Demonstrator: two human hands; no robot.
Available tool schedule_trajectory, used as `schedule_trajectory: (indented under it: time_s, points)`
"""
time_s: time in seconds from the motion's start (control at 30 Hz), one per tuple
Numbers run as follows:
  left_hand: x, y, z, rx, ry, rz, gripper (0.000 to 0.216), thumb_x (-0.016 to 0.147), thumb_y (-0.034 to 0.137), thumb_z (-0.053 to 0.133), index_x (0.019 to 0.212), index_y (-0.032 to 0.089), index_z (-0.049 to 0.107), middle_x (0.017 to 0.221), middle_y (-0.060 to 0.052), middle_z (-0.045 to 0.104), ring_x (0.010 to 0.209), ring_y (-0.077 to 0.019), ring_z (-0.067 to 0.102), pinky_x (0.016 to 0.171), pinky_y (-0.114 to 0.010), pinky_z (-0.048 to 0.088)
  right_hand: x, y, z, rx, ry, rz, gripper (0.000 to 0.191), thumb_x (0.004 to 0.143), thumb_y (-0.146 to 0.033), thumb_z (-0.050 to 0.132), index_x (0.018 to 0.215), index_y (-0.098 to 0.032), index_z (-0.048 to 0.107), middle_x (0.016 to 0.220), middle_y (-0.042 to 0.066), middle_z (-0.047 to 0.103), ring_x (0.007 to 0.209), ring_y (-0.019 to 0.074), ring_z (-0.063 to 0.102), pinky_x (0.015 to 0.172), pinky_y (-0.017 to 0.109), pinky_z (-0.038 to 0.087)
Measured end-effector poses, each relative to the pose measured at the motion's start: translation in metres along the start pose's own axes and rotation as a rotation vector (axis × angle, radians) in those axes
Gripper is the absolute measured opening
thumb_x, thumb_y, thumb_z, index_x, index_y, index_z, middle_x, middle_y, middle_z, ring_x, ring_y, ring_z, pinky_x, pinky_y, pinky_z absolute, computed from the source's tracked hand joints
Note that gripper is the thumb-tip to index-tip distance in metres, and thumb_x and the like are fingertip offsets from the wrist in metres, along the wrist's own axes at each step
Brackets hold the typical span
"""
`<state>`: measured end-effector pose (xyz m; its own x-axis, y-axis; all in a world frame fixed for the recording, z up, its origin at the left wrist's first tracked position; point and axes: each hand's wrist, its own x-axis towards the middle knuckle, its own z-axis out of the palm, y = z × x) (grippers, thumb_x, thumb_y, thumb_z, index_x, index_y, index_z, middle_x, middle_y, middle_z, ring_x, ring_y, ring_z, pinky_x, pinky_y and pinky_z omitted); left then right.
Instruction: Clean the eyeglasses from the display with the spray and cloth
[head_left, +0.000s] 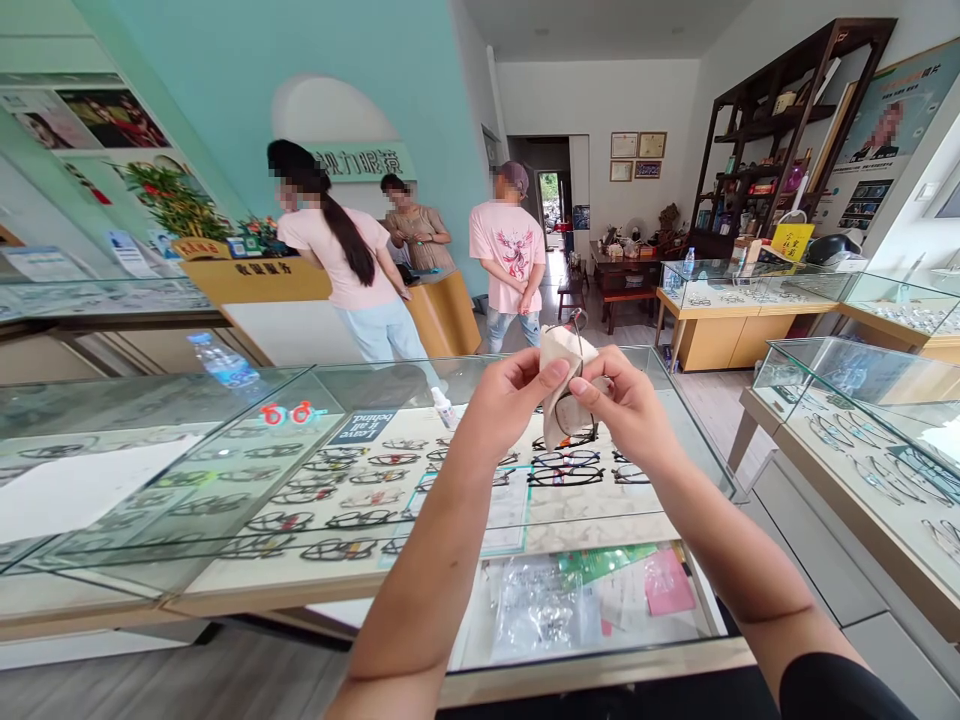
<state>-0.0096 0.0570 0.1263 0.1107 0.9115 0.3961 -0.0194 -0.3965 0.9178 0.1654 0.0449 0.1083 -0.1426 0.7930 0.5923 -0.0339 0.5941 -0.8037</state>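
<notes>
Both my hands are raised over a glass display case (pixel 637 500). In my left hand (pixel 514 395) a pale cloth (pixel 559 352) is pinched between thumb and fingers, folded around part of a pair of glasses. My right hand (pixel 619 400) grips the dark thin frame of the glasses (pixel 577 330), its thumb near the cloth. The cloth and fingers hide most of the lenses. Below, inside the case, several rows of eyeglass frames (pixel 566 477) lie on a white shelf.
A small white spray bottle (pixel 444 408) and a water bottle (pixel 223 362) stand on the glass top. Below me an open drawer (pixel 480 640) holds plastic bags and papers. Three people are beyond the case, near a wooden counter (pixel 262 285). Another glass case (pixel 862 440) stands at right.
</notes>
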Motion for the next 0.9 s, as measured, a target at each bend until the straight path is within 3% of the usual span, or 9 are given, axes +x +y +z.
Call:
schedule_trajectory:
  time_s: [0.27, 0.5, 0.63, 0.9]
  points:
    - [-0.001, 0.002, 0.005, -0.125, 0.017, 0.044, 0.057, 0.066, 0.067, 0.098, 0.092, 0.021, 0.075, 0.083, -0.003, 0.076, 0.070, -0.0152, 0.064, 0.064, -0.026, 0.053, 0.000, -0.003, -0.004, -0.019, -0.051, 0.015, 0.046, 0.091, -0.068, 0.079, 0.078, -0.025, 0.065, 0.092, 0.000, 0.059, 0.090, 0.0200, 0.055, 0.090, 0.038, 0.042]
    - [-0.003, 0.007, -0.002, -0.132, -0.082, -0.021, 0.062, 0.060, 0.054, 0.105, 0.102, 0.019, 0.076, 0.084, -0.004, 0.079, 0.067, -0.0166, 0.068, 0.062, -0.026, 0.056, 0.000, -0.010, -0.009, -0.047, -0.173, 0.002, 0.049, 0.094, -0.069, 0.076, 0.078, -0.024, 0.064, 0.095, 0.002, 0.060, 0.094, 0.0213, 0.057, 0.088, 0.037, 0.042]
    - [-0.004, 0.010, 0.000, -0.132, -0.082, -0.003, 0.057, 0.053, 0.048, 0.107, 0.091, 0.019, 0.076, 0.077, -0.003, 0.076, 0.064, -0.0151, 0.064, 0.058, -0.025, 0.053, -0.002, -0.011, -0.011, -0.010, -0.234, 0.029, 0.050, 0.093, -0.071, 0.075, 0.079, -0.024, 0.064, 0.093, 0.002, 0.057, 0.090, 0.0210, 0.055, 0.084, 0.037, 0.042]
    - [-0.006, 0.004, 0.009, -0.062, 0.038, 0.156, 0.054, 0.061, 0.060, 0.101, 0.082, 0.019, 0.073, 0.070, 0.000, 0.070, 0.060, -0.0127, 0.057, 0.055, -0.024, 0.048, -0.003, -0.011, -0.010, 0.094, -0.320, 0.118, 0.052, 0.090, -0.074, 0.076, 0.083, -0.024, 0.066, 0.092, 0.002, 0.059, 0.083, 0.0190, 0.052, 0.078, 0.036, 0.043]
